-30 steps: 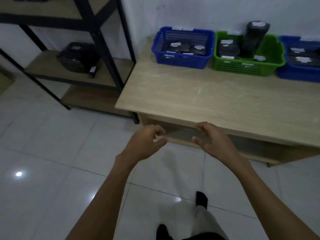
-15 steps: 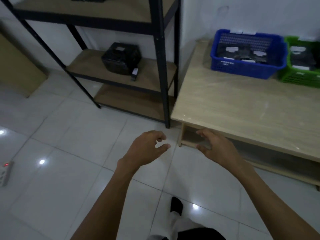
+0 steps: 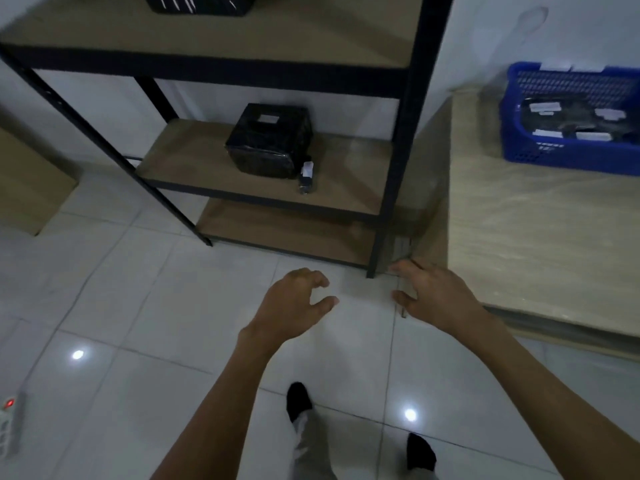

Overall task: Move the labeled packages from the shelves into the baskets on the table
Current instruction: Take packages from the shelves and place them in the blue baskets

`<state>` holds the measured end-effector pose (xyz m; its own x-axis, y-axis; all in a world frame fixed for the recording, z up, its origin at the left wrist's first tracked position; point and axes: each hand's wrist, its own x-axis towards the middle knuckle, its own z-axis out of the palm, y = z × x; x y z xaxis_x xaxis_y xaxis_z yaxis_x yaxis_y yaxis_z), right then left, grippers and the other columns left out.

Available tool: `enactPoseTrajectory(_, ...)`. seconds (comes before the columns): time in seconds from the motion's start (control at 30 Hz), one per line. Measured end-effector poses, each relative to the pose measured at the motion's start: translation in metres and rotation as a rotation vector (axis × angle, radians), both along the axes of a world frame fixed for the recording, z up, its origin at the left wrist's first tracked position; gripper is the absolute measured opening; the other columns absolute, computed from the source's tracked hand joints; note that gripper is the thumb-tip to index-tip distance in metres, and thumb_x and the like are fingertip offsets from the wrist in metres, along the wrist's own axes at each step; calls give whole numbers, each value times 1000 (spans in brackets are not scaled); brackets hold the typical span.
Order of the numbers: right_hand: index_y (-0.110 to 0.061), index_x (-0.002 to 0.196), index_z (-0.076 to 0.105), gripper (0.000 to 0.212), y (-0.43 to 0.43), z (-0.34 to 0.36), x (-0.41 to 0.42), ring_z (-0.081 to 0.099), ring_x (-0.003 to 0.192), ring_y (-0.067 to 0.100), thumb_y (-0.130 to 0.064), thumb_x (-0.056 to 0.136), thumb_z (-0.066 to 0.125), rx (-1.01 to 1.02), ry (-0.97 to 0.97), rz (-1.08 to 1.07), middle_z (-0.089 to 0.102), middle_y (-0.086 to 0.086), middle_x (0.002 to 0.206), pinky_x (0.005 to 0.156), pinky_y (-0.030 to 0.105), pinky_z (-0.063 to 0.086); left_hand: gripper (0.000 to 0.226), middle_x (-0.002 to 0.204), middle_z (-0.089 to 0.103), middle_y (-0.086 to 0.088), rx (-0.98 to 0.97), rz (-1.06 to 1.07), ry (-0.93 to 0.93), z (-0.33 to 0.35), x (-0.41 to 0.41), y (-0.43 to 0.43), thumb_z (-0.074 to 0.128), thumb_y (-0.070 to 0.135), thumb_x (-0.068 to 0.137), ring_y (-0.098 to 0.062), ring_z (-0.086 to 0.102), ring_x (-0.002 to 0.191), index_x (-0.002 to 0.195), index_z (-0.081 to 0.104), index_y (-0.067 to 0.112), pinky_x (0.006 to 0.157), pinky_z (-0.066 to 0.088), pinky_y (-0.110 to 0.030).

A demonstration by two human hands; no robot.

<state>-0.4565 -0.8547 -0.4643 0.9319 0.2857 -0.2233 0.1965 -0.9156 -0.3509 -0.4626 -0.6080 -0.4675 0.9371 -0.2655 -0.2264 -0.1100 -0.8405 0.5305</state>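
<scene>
both hands are empty. the left hand (image 3: 294, 303) hangs at the centre of the frame with its fingers loosely curled and thumb out, gripping nothing. the right hand (image 3: 433, 296), just to its right, has relaxed, spread fingers and also grips nothing. they are apart from each other, above the tiled floor (image 3: 138, 306).

in the head view, the shelving unit (image 3: 412, 98), a black metal frame with wooden boards, fills the upper left and centre of the frame. a black box package (image 3: 270, 140) with a white label on top sits on its middle board. a small package (image 3: 306, 176) with a white tag lies just beside the box, toward the board's front edge. a dark package (image 3: 201, 3) is cut off by the top edge of the frame on the upper board.

at the right, the table (image 3: 536, 237) stands next to the shelving unit. the blue basket (image 3: 571, 157) sits on it at the upper right, with labeled packages (image 3: 571, 119) inside.

a cardboard box (image 3: 27, 188) stands at the left edge. a power strip (image 3: 10, 420) with a red light lies at the lower left. two dark shoes (image 3: 299, 400) show at the bottom centre.
</scene>
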Motion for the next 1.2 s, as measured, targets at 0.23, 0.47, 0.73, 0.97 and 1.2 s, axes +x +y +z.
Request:
enactPoseTrajectory(0.23, -18, 134, 45, 51, 97, -39, 93, 60, 106, 30, -39, 89, 57, 4, 83, -15, 53, 8, 128, 85, 39, 53, 76, 144, 45, -5, 114, -16, 37, -37, 110, 90, 68, 51, 81, -22, 38, 132, 142, 39, 17, 109, 34, -41)
enactPoseTrajectory(0.47, -24, 137, 38, 52, 152, -96, 197, 50, 118, 27, -36, 90, 57, 45, 93, -68, 46, 5, 135, 87, 34, 45, 90, 155, 27, -8, 194, -47, -28, -108, 213, 128, 70, 53, 78, -25, 26, 142, 147, 28, 13, 113, 28, -45)
enactPoseTrajectory(0.73, -22, 125, 50, 51, 192, -201, 309, 54, 111, 25, -43, 81, 67, 289, 101, -335, 56, 7, 122, 83, 28, 43, 108, 161, 1, -10, 347, -132, -129, -236, 322, 134, 65, 59, 78, -27, -1, 148, 152, 3, 12, 118, 4, -50)
enactPoseTrajectory(0.97, -14, 131, 42, 78, 210, -253, 360, 56, 108, 29, -61, 73, 66, 361, -101, -624, 54, 10, 121, 75, 31, 44, 108, 161, -2, -10, 393, -198, -408, -319, 362, 138, 57, 66, 79, -27, -6, 148, 153, 0, 11, 114, -9, -48)
enactPoseTrajectory(1.2, -9, 95, 59, 42, 209, -280, 377, 60, 78, 26, -48, 79, 62, 273, -237, -652, 61, 5, 85, 51, 25, 36, 81, 149, 40, -11, 251, -123, -752, -353, 369, 142, 45, 64, 84, -27, 33, 139, 143, 39, 10, 112, 23, -55)
